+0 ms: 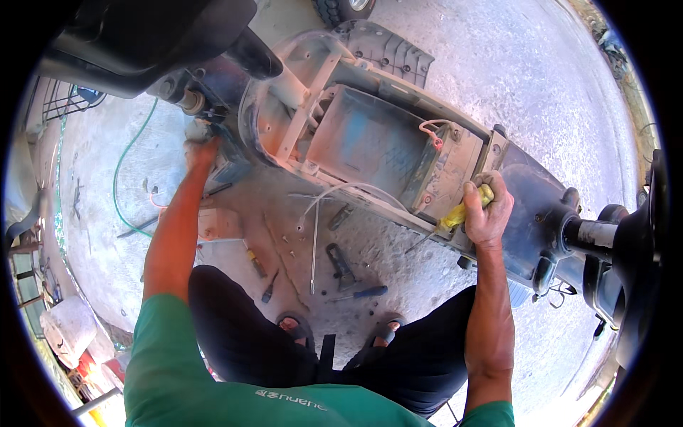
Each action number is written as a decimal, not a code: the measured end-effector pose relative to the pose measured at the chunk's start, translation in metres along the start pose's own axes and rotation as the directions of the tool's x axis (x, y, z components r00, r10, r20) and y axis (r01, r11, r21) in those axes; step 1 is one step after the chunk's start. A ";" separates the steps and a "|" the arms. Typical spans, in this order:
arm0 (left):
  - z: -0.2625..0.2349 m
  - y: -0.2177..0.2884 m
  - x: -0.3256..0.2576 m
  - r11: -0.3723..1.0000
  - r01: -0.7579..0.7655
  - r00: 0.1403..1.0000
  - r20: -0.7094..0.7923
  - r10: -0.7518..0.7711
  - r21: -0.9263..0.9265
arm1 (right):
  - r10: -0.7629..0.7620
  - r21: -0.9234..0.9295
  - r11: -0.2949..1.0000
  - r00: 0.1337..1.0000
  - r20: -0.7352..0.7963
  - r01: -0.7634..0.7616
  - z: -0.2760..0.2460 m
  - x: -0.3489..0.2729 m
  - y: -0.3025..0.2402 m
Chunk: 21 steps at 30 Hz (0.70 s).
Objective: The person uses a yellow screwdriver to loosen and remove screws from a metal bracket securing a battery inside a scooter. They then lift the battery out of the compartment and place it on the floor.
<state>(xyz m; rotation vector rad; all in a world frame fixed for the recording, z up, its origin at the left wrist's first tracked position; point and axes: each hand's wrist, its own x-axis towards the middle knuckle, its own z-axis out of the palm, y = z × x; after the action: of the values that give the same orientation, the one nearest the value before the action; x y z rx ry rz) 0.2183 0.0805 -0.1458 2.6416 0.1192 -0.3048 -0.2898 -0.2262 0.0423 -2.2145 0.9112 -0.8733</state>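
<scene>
Big black panel (153,43) nearest the lens, top left, hiding part of the scooter's left end. Green shirt (284,402) and dark trousers (245,324) fill the bottom, with sandalled feet (292,326) among loose tools on the grey floor (555,85). Between knees and scooter: a long metal rod (314,249), a blue-handled screwdriver (366,292), a black clamp-like tool (340,263), and a second screwdriver (255,263) with a yellow-orange handle. Further left, a reddish box (218,224) and a green hose (117,178) curving over the floor. Ribbed dark panel (398,57) lies beyond the scooter, a wheel (347,8) above it at the top edge. Pale thin tube (348,186) arches across the scooter's near rail; red-tipped cable (435,136) loops over the right part of the bay. The scooter body (324,67) runs diagonally across the middle, covers off, dusty and scuffed, with a large grey-blue box (363,135) filling most of the bay. Right hand (489,206) is wrapped round a yellow screwdriver (455,215) at the bay's right end, shaft pointing down-left over the near rail; can't tell if the tip touches. Left hand (199,142) is up by the scooter's left end, blurred; can't tell whether it grips anything.
</scene>
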 end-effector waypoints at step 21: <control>0.032 0.247 -0.374 0.830 -0.371 0.576 0.597 0.558 -0.417 | -0.013 0.126 0.992 0.999 0.052 0.006 -0.001 0.001 0.004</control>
<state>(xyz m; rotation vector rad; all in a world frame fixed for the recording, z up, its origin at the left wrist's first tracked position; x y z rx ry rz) -0.1175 -0.1648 0.0251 2.0171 -0.7484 -1.0066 -0.2918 -0.2292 0.0407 -2.1253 0.7999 -0.8491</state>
